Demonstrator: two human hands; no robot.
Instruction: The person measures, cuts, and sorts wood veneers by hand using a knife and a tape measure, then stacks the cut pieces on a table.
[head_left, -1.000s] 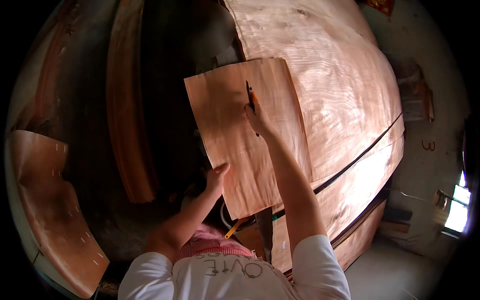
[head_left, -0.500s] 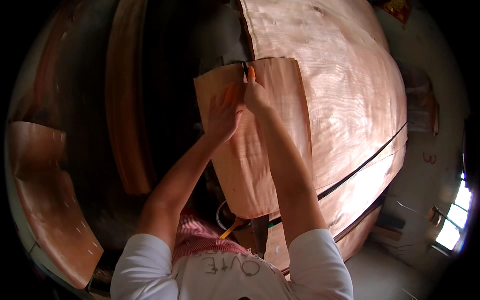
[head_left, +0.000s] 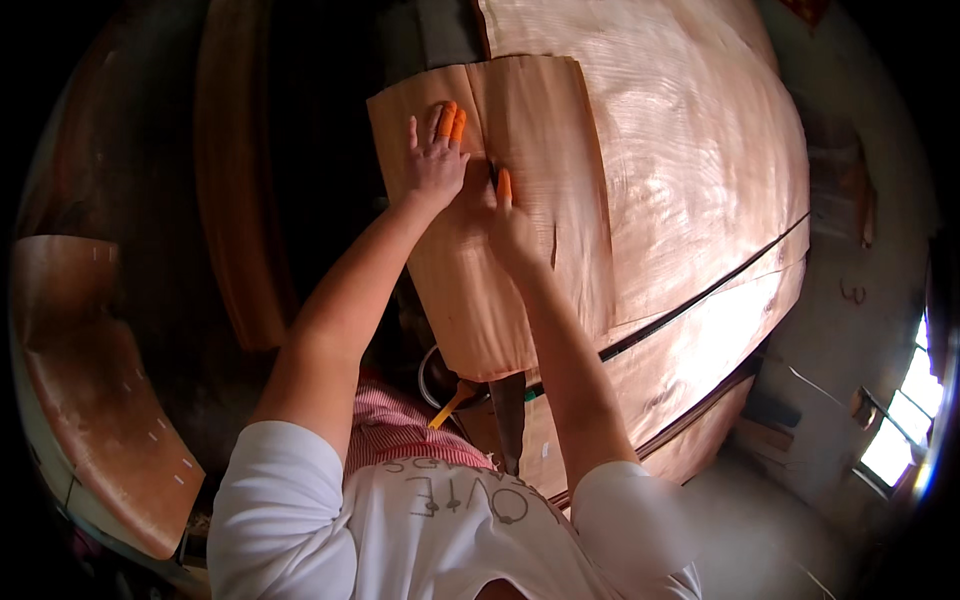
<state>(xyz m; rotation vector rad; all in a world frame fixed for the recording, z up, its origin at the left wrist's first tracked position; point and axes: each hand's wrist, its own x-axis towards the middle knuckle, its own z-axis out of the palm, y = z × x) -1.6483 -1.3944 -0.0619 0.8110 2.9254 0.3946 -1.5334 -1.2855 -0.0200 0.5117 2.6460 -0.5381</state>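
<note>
A tan wood veneer sheet [head_left: 470, 300] lies in front of me, partly over a larger veneer sheet [head_left: 690, 150] on the right. Flat on its upper left part rests my left hand [head_left: 435, 175], fingers spread, two of them wearing orange finger covers [head_left: 452, 122]. Close beside it, my right hand [head_left: 512, 230] is closed around a thin dark-bladed knife [head_left: 493, 174], with an orange cover on one finger pointing along the blade. A slit runs from the sheet's top edge down to the blade. The knife's handle is hidden in my grip.
At far left lies a curved brown veneer piece [head_left: 95, 400], with a long wooden strip [head_left: 235, 190] nearer the middle. A black band [head_left: 700, 296] crosses the large sheet. By my waist is a yellow-handled item [head_left: 452, 403]. A bright window [head_left: 905, 430] is at right.
My right hand has drawn the knife from the sheet's top edge toward me, leaving a slit behind it. My left hand now lies spread, apart from the right. The view has shifted slightly.
</note>
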